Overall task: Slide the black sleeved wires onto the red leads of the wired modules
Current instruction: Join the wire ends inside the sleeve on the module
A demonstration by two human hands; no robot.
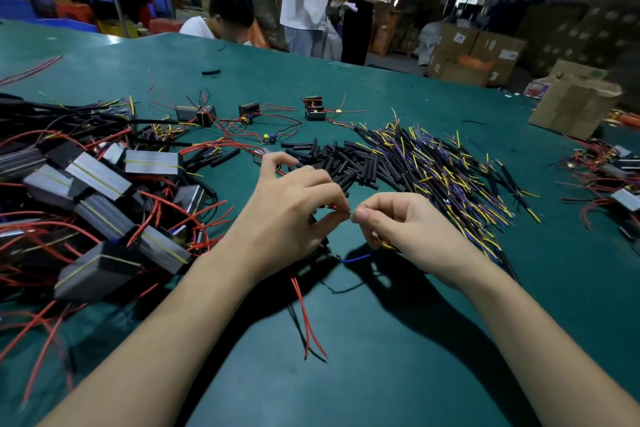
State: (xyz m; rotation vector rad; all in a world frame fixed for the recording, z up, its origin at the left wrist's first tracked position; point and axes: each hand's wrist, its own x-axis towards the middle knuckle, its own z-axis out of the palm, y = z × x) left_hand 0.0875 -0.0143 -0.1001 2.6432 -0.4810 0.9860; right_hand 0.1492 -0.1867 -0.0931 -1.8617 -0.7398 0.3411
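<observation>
My left hand (294, 211) pinches the tip of a thin red lead (334, 207) above the green table; the module it belongs to is hidden under the palm, and two red leads (306, 315) trail from below the hand toward me. My right hand (398, 224) pinches a black sleeved wire, mostly hidden, whose blue (356, 257) and yellow ends stick out below the fingers. The two fingertip pinches almost touch. A heap of wired modules (97, 204) with red leads lies at the left. A spread of black sleeved wires (450, 170) lies at the right.
Loose short black sleeves (339, 158) are piled just beyond my hands. A few small modules (315, 107) sit farther back. More wired modules (616, 184) lie at the right edge beside a cardboard box (575, 104). Three people stand or sit beyond the green table (381, 340).
</observation>
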